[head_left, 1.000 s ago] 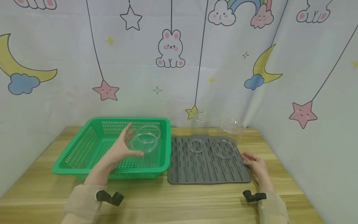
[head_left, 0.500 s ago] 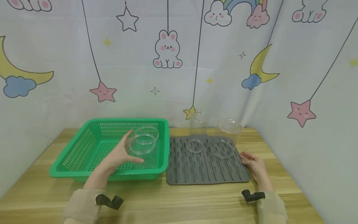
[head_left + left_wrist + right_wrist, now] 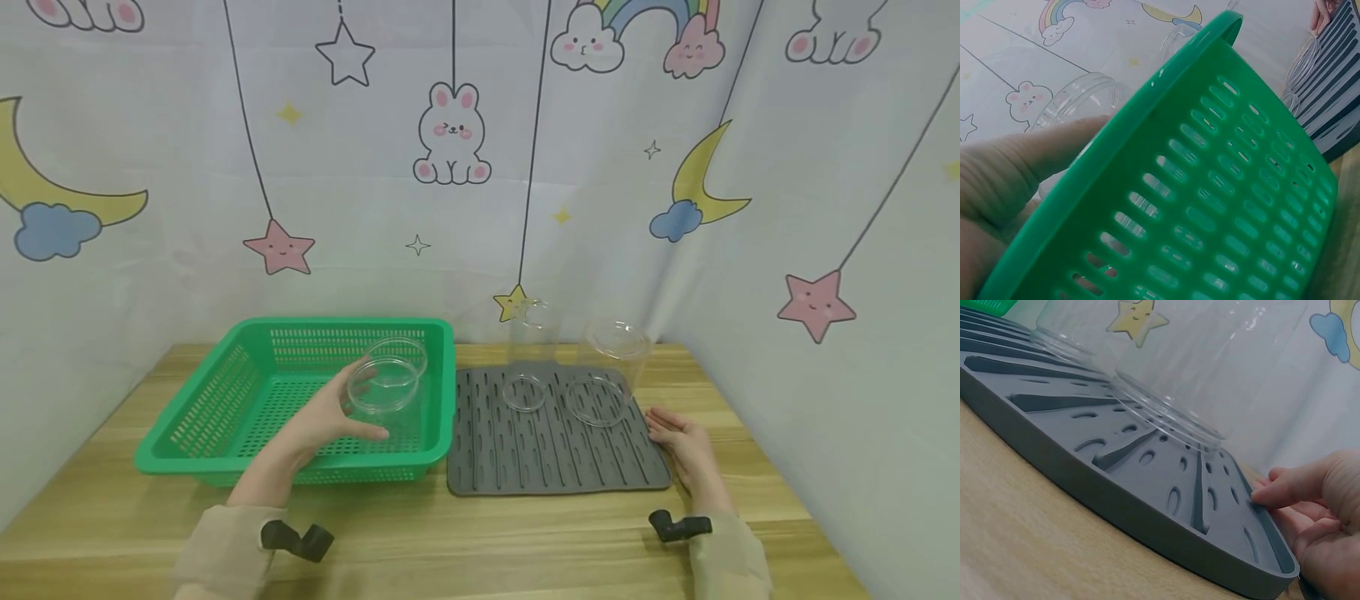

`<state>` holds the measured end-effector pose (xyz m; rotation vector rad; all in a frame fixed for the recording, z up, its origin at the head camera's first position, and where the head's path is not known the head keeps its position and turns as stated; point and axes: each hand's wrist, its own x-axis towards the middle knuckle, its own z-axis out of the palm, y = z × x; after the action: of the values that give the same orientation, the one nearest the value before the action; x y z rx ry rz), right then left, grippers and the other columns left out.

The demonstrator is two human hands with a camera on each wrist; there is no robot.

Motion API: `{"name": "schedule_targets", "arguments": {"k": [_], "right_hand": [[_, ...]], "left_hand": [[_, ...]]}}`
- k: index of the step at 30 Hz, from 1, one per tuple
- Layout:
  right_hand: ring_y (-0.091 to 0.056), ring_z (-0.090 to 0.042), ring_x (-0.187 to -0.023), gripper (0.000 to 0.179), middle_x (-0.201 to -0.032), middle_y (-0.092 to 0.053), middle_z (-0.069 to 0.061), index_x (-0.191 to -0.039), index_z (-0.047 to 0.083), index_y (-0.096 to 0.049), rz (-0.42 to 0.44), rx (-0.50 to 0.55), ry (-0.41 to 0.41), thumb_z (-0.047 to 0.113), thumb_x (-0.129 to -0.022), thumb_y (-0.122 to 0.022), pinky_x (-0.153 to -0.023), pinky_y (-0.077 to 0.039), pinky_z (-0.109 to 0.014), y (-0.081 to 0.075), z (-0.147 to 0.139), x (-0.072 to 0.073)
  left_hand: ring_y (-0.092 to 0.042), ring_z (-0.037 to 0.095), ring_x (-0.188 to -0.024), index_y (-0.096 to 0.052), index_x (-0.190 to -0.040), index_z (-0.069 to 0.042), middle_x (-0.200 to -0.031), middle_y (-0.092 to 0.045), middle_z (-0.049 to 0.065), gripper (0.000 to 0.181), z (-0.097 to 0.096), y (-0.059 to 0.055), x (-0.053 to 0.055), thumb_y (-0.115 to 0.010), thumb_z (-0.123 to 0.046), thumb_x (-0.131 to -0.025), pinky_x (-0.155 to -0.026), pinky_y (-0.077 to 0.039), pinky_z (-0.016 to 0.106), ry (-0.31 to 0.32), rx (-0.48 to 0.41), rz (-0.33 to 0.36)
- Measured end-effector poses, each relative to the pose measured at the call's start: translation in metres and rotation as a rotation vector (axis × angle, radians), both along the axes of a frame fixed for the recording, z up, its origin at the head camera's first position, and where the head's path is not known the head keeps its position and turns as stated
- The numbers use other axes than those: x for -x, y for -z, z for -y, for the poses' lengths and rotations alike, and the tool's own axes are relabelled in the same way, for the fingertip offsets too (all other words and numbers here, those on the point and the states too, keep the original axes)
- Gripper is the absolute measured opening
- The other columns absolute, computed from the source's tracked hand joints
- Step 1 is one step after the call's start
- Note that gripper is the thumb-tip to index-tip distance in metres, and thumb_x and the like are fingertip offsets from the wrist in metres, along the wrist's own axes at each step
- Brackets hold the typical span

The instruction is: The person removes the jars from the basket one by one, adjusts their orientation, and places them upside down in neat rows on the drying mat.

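Note:
In the head view, two clear round rims show at the right side of the green basket (image 3: 296,462). My left hand (image 3: 324,417) grips the nearer clear plastic jar (image 3: 393,407), fingers behind it and thumb in front. The basket wall hides the jar's lower part in the left wrist view. My right hand (image 3: 692,454) is beside the right edge of the grey ridged mat (image 3: 517,467), loosely bent, with its thumb touching the edge. A wide clear jar (image 3: 626,354) and a narrower clear jar (image 3: 534,342) stand upright on the mat.
Basket and mat lie side by side on a wood-grain table (image 3: 480,550). Right behind them hangs a white cloth (image 3: 360,200) printed with rabbits, stars and moons. The basket's raised rim (image 3: 1116,137) stands beside my left hand.
My left hand's fingers have closed in from spread beside the jar to round its side. The right hand and the jars on the mat stay put; the head view shifts slightly.

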<state>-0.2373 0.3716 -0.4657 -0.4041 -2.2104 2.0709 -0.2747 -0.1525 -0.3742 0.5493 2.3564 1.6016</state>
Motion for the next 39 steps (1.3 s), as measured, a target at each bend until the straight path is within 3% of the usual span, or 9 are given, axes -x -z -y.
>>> {"name": "schedule_targets", "arguments": {"k": [15,20,23,26,30,34,39], "right_hand": [[-0.058,0.016,-0.091,0.057,-0.15,-0.026,-0.03,-0.146,-0.015,-0.026,0.004,-0.011,-0.02,-0.011,-0.094,-0.049,-0.084,-0.051,-0.009,-0.001,0.001,0.0],[-0.06,0.015,-0.09,0.058,-0.147,-0.038,-0.021,-0.147,-0.013,-0.025,0.027,0.013,-0.016,-0.007,-0.095,-0.05,-0.085,-0.051,-0.01,-0.005,0.0,-0.003],[-0.061,0.013,-0.09,0.059,-0.14,-0.051,-0.009,-0.148,-0.013,-0.023,0.025,0.041,-0.022,-0.006,-0.096,-0.05,-0.087,-0.051,-0.011,-0.009,0.001,-0.005],[-0.061,0.013,-0.091,0.062,-0.121,-0.062,0.007,-0.149,-0.013,-0.017,0.009,0.077,-0.033,-0.004,-0.097,-0.049,-0.089,-0.051,-0.011,-0.015,-0.001,-0.008],[-0.061,0.013,-0.091,0.065,-0.096,-0.063,0.024,-0.151,-0.012,-0.012,-0.03,0.112,-0.023,-0.003,-0.098,-0.049,-0.088,-0.05,-0.009,-0.029,-0.005,-0.011],[-0.063,0.011,-0.091,0.057,-0.092,-0.064,0.026,-0.149,-0.001,-0.026,-0.077,0.149,0.015,0.0,-0.098,-0.052,-0.085,-0.05,-0.008,-0.047,-0.007,-0.017],[-0.065,0.007,-0.092,0.031,-0.096,-0.065,0.022,-0.124,0.014,-0.047,-0.197,0.158,0.044,0.002,-0.097,-0.055,-0.084,-0.051,-0.009,-0.071,-0.003,-0.024]], "left_hand": [[-0.019,0.047,-0.146,-0.019,-0.156,-0.008,-0.158,-0.03,0.018,0.106,0.001,0.0,-0.003,-0.086,-0.016,-0.074,-0.112,-0.026,0.066,-0.025,0.019,-0.019],[-0.025,0.046,-0.144,-0.02,-0.155,-0.008,-0.158,-0.03,0.017,0.106,-0.002,-0.003,-0.005,-0.086,-0.016,-0.073,-0.112,-0.03,0.063,-0.03,0.022,-0.024],[-0.026,0.045,-0.144,-0.019,-0.155,-0.007,-0.158,-0.03,0.017,0.107,-0.004,-0.004,-0.006,-0.087,-0.016,-0.072,-0.113,-0.03,0.062,-0.033,0.016,-0.034],[-0.028,0.044,-0.143,-0.02,-0.155,-0.007,-0.157,-0.032,0.016,0.108,-0.003,-0.007,-0.008,-0.087,-0.016,-0.071,-0.113,-0.03,0.061,-0.048,0.017,-0.049],[-0.029,0.044,-0.143,-0.021,-0.155,-0.007,-0.157,-0.033,0.016,0.109,-0.002,-0.012,-0.011,-0.089,-0.017,-0.069,-0.112,-0.031,0.061,-0.077,0.029,-0.063],[-0.028,0.043,-0.144,-0.02,-0.155,-0.007,-0.157,-0.032,0.017,0.11,-0.001,-0.019,-0.014,-0.089,-0.016,-0.07,-0.114,-0.029,0.06,-0.103,0.032,-0.07],[-0.029,0.043,-0.143,-0.02,-0.155,-0.007,-0.157,-0.033,0.017,0.109,0.0,-0.028,-0.017,-0.088,-0.016,-0.07,-0.114,-0.029,0.061,-0.134,0.03,-0.091]]}}
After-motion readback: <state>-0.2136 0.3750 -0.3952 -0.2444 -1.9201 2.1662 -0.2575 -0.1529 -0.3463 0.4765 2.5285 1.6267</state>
